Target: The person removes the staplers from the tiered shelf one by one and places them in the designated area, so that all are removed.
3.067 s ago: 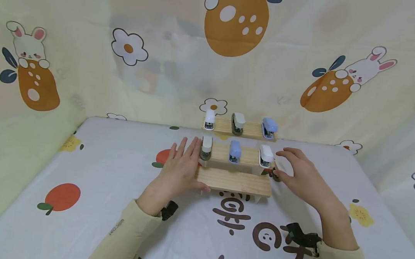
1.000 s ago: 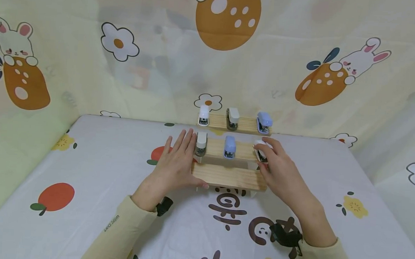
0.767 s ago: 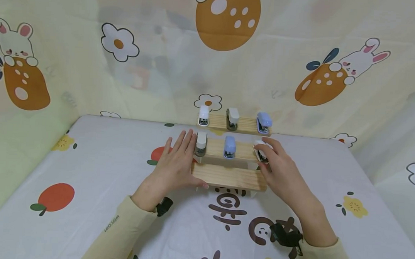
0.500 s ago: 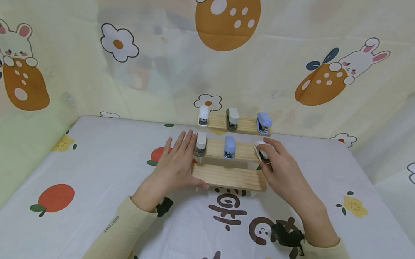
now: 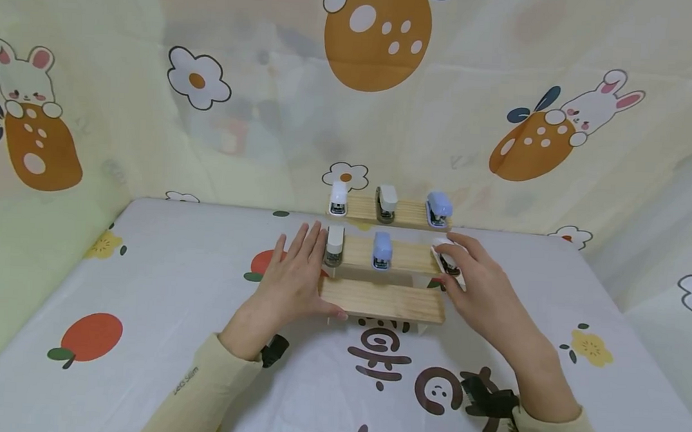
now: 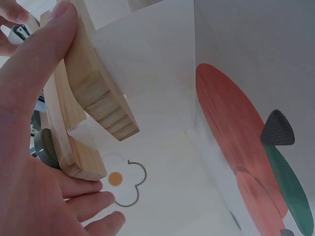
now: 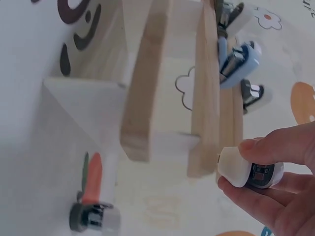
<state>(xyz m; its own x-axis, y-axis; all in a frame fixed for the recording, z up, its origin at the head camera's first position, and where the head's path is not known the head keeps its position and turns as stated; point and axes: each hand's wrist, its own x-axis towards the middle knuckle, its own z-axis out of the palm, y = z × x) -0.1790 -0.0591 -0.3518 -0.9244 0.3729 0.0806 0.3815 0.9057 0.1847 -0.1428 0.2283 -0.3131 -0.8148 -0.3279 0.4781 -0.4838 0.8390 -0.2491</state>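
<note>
On the left of the white tablecloth (image 5: 175,286) sits a red fruit print (image 5: 92,337). Next, coming from a beige sleeve (image 5: 199,390), the left hand (image 5: 288,281) lies against the left end of a three-step wooden rack (image 5: 385,301), its fingers straight and slightly spread, the thumb along the front of the lowest step. At the rack's left, a white stapler (image 5: 338,199) stands on the back step and a grey stapler (image 5: 334,246) on the middle one, just beside the fingers. Toward the centre come a grey-and-white stapler (image 5: 386,203) at the back and a pale blue stapler (image 5: 382,250) on the middle step; farther right, a blue stapler (image 5: 439,209) ends the back row. By the right end of the middle step, the right hand (image 5: 484,286) pinches a tilted white-topped stapler (image 7: 234,167) between thumb and fingers — whether it touches the wood, I cannot tell. Right of the rack, in the right wrist view, a dark-ended stapler (image 7: 93,217) is on the tablecloth; last comes a yellow flower print (image 5: 591,348)
</note>
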